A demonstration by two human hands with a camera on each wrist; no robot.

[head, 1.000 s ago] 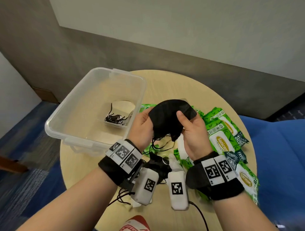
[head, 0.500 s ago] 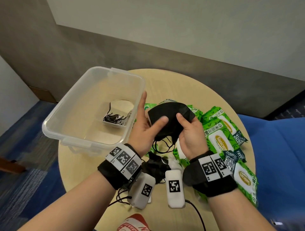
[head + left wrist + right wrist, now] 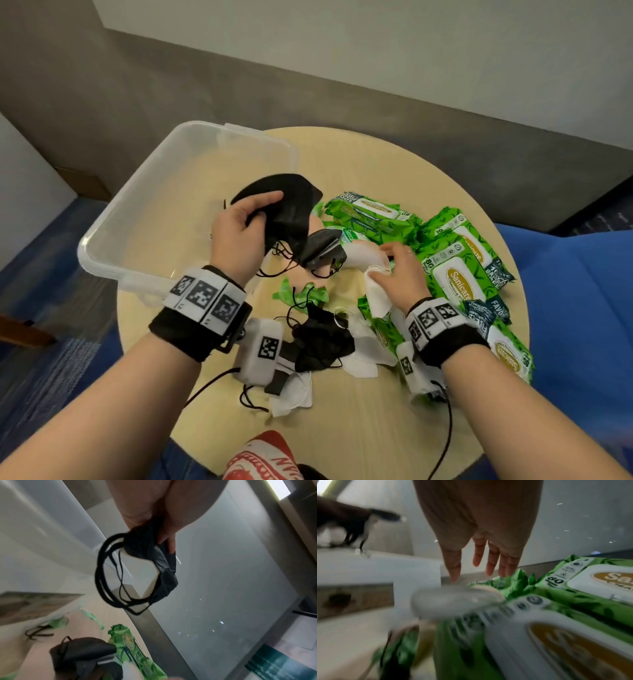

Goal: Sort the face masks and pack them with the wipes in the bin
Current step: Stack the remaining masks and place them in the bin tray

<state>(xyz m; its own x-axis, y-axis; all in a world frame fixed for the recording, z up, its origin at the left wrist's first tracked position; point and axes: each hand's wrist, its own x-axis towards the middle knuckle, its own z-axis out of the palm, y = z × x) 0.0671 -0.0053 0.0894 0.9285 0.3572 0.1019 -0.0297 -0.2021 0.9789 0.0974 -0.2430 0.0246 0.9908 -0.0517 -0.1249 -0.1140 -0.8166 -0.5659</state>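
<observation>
My left hand (image 3: 255, 214) grips a folded black face mask (image 3: 291, 205) over the right edge of the clear plastic bin (image 3: 161, 219). In the left wrist view the fingers (image 3: 169, 543) pinch the black mask (image 3: 164, 566) and its ear loops hang free. My right hand (image 3: 394, 267) hovers with straight fingers (image 3: 489, 562) over a white mask (image 3: 378, 298) and holds nothing. Green wipes packs (image 3: 459, 270) lie at the table's right. A dark grey mask (image 3: 325, 246), a crumpled black mask (image 3: 322, 339) and white masks (image 3: 363, 353) lie between my wrists.
The round wooden table (image 3: 359, 161) carries the bin at the left and more wipes packs (image 3: 373, 212) toward the back. A blue seat (image 3: 568, 308) is at the right. Cables (image 3: 445, 438) trail from my wrist cameras. A red and white object (image 3: 263, 459) shows below the near edge.
My right hand has let go of the black mask and dropped right to the pile of white masks. My left hand has carried the black mask left, over the bin's edge.
</observation>
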